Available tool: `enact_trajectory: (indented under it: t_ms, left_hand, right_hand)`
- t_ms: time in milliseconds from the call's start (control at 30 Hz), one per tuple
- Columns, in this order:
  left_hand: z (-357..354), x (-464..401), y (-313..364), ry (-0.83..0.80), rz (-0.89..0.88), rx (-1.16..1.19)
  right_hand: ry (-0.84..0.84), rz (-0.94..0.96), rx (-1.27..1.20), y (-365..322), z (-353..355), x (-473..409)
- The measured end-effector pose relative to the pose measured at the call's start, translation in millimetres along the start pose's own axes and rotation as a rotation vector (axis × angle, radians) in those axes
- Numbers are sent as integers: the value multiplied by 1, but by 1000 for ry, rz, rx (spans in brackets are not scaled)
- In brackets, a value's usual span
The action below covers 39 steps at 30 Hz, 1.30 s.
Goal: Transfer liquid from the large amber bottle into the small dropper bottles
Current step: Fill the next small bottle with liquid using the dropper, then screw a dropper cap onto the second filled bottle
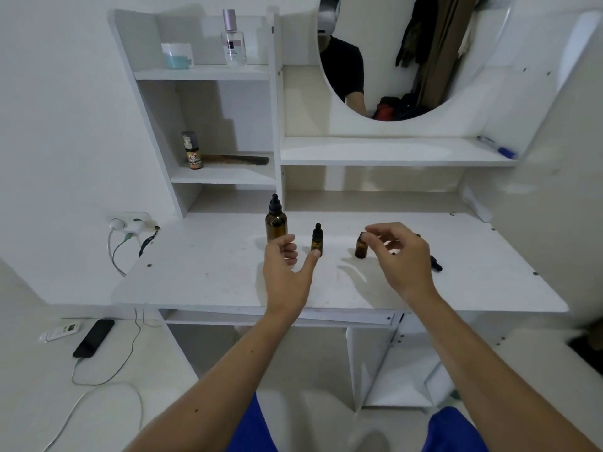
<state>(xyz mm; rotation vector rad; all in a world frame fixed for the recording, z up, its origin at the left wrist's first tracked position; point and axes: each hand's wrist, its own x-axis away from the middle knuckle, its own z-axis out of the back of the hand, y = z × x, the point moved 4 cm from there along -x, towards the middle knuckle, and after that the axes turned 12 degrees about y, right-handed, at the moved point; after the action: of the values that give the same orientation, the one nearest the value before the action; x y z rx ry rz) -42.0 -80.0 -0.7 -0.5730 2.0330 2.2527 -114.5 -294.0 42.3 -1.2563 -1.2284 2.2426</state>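
We see the large amber bottle (276, 225) standing upright toward the back of the white desk (202, 275), its black dropper cap on, just in front of the shelf unit (208, 125). To its right, nearer us, stands a small dropper bottle (316, 240) with its black cap on, and further right a second small bottle (361, 246) stands with no cap; a black dropper cap (436, 263) lies on the desk beyond our right wrist. Our left hand (287, 272) hovers palm inward between the large bottle and the capped small one, fingers loosely curled and apart, thumb tip just in front of the small bottle's base, holding nothing. Our right hand (403, 256) hangs over the desk beside the uncapped bottle, fingers bent down and spread, fingertips close to the bottle's neck; we cannot tell whether they touch it, and nothing sits pinched between them. Both forearms reach up from the bottom of the view across the desk's front edge. The desk in front of the bottles is bare out to its rounded front corners, with more bare surface to the left of the large bottle and to the right of the loose cap. A round mirror (408, 60) hangs behind, and a blue marker (497, 147) lies on the ledge below it.
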Motion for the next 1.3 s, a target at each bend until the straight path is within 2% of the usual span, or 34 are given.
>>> enact_trajectory:
  t_ms: [167,367,500,767,1000,1133,1300]
  left_hand:
    - [-34,24,10,-148,-15,8]
    - [-68,26,6,-344,-25,-86]
    - [-81,19,5,-365,9,-118]
    - [-101,13,8,-374,19,-78]
    - [-106,8,5,-330,-7,-88]
    - [-107,7,4,-338,-20,-97]
    - [-107,6,3,-343,-31,-89]
  right_hand:
    - [72,-17,178,37,34,9]
    - [-54,-78,409,62,24,14]
    - [-60,-85,455,62,21,13]
    - [14,-24,389,61,27,17]
    - [69,-121,69,47,35,7]
    - [62,-15,46,32,32,-3]
    - [33,122,161,25,23,-14]
